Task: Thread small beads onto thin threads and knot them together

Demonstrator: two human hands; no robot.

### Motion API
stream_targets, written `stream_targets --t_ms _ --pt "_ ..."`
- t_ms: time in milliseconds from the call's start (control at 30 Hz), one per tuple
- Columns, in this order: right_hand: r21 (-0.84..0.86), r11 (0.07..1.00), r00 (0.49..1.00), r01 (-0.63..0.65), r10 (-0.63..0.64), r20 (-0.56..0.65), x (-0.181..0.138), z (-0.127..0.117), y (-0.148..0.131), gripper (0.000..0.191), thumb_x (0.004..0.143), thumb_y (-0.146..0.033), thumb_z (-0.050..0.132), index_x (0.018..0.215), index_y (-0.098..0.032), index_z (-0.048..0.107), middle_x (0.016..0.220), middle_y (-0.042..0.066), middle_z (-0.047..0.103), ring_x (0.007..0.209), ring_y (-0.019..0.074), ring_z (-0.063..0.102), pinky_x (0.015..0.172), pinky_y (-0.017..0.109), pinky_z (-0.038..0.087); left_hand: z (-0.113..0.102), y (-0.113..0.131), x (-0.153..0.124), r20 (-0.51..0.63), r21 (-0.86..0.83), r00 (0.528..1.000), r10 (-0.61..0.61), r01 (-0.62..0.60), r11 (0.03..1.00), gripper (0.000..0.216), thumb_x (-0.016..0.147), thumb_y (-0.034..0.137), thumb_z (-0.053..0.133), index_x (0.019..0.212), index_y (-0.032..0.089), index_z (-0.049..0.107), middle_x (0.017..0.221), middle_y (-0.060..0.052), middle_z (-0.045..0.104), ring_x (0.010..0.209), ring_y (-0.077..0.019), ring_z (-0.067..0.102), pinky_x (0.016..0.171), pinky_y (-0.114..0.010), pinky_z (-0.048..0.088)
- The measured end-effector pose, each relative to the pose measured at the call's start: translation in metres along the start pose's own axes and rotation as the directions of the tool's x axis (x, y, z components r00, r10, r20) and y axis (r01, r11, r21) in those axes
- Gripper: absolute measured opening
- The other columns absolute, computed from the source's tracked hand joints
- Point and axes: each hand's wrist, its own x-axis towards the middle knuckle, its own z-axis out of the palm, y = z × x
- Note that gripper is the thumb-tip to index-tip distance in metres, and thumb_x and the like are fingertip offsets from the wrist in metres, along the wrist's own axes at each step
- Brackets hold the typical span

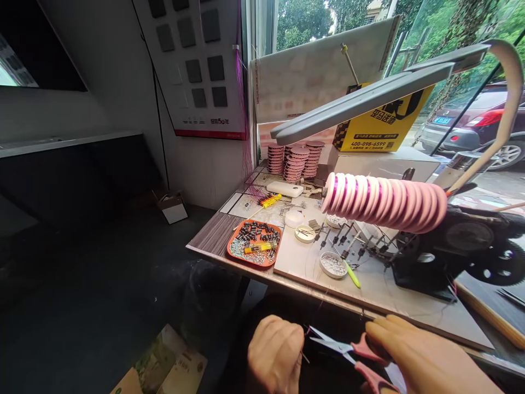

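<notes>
The right hand [418, 350] is clasping scissors [343, 347] — probably light, stiff, safest by the handles [365, 347] — the left hand [275, 350] pinching a thin strand [304, 357].

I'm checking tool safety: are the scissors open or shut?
Open: the scissors in the right hand have their blades parted at the tips, which point toward the left hand.

Dim room, bright window [303, 24] beyond the grip.
Left of the grip, dark floor [118, 273], grey wall [117, 71]; ahead, wood-grain table [211, 239].
</notes>
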Motion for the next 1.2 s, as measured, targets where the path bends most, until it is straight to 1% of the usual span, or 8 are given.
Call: stream_targets --t_ms 100,200,333,633,700,833,933,1200 --pt "-0.053 0.999 0.999 -0.006 0.009 0.05 0.004 -0.01 -0.005 0.004 0.061 -0.026 0.06 0.058 -0.023 0.058 0.063 0.004 0.063 0.055 0.0219 0.059 0.047 0.028 0.041 -0.004 -0.005 0.004 0.054 0.066 0.989 0.137 -0.14 0.988 0.022 0.083 0.013 0.052 0.097 0.02 0.067 0.07 -0.007 0.07 0.063 -0.0198 0.063 0.066 -0.034 0.048" --pt "-0.085 0.994 0.998 0.065 -0.064 0.015 0.003 -0.017 -0.005 0.006 0.062 -0.019 0.058 0.065 -0.023 0.061 0.066 0.004 0.063 0.059 0.0226 0.06 0.05 0.028 0.041 -0.01 -0.009 0.011 0.181 0.138 0.94 0.289 -0.315 0.939 0.019 0.083 0.008 0.049 0.096 0.011 0.063 0.072 -0.009 0.07 0.066 -0.0181 0.065 0.066 -0.032 0.051" --pt "-0.124 0.987 0.994 0.097 -0.102 -0.028 0.004 -0.027 -0.002 0.014 0.058 -0.016 0.059 0.069 -0.023 0.063 0.067 0.005 0.062 0.059 0.0254 0.06 0.051 0.031 0.041 -0.012 -0.005 0.02 0.207 0.209 0.91 0.361 -0.401 0.892 0.015 0.086 0.009 0.046 0.087 0.008 0.06 0.067 -0.009 0.07 0.064 -0.0159 0.065 0.064 -0.031 0.052" --pt "-0.193 0.977 0.967 0.093 -0.042 0.252 0.033 -0.063 -0.006 0.009 0.065 -0.029 0.06 0.064 -0.022 0.065 0.068 0.007 0.065 0.059 0.0263 0.061 0.05 0.028 0.03 -0.015 -0.002 0.041 0.294 0.219 0.812 0.504 -0.57 0.791 0.022 0.092 0.011 0.036 0.083 0.012 0.056 0.066 -0.004 0.073 0.066 -0.0106 0.067 0.075 -0.028 0.048" --pt "-0.14 0.988 0.965 0.063 -0.025 0.262 0.034 -0.061 -0.005 0.007 0.063 -0.028 0.061 0.062 -0.022 0.063 0.067 0.005 0.064 0.058 0.0234 0.059 0.049 0.026 0.029 -0.015 -0.004 0.042 0.306 0.197 0.821 0.481 -0.549 0.812 0.021 0.092 0.011 0.036 0.085 0.013 0.056 0.068 -0.004 0.073 0.067 -0.0114 0.068 0.075 -0.029 0.048" --pt "-0.008 1.0 0.967 0.005 -0.003 0.255 0.027 -0.04 -0.004 0.011 0.068 -0.032 0.055 0.065 -0.022 0.058 0.07 0.005 0.062 0.061 0.0216 0.056 0.052 0.026 0.03 -0.011 -0.004 0.035 0.286 0.145 0.903 0.319 -0.37 0.918 0.012 0.087 0.01 0.043 0.086 0.014 0.054 0.065 -0.004 0.069 0.056 -0.0124 0.063 0.065 -0.029 0.048" --pt "0.054 0.995 0.955 -0.089 0.07 0.289 0.019 -0.019 -0.007 0.014 0.071 -0.033 0.049 0.064 -0.021 0.049 0.071 0.005 0.061 0.063 0.0215 0.053 0.055 0.027 0.03 -0.007 -0.002 0.026 0.205 0.127 0.955 0.214 -0.243 0.962 0.013 0.08 0.004 0.048 0.083 0.016 0.053 0.06 -0.002 0.065 0.049 -0.0119 0.057 0.056 -0.028 0.047" --pt "0.158 0.962 0.921 -0.223 0.155 0.358 0.012 0.011 -0.015 0.022 0.062 -0.027 0.051 0.057 -0.021 0.031 0.059 -0.002 0.046 0.056 0.0139 0.036 0.051 0.025 0.02 0.004 0.002 0.01 0.046 0.114 0.999 -0.026 0.021 0.993 0.014 0.079 0.008 0.049 0.074 0.02 0.055 0.057 0.002 0.059 0.053 -0.0122 0.053 0.052 -0.023 0.044"
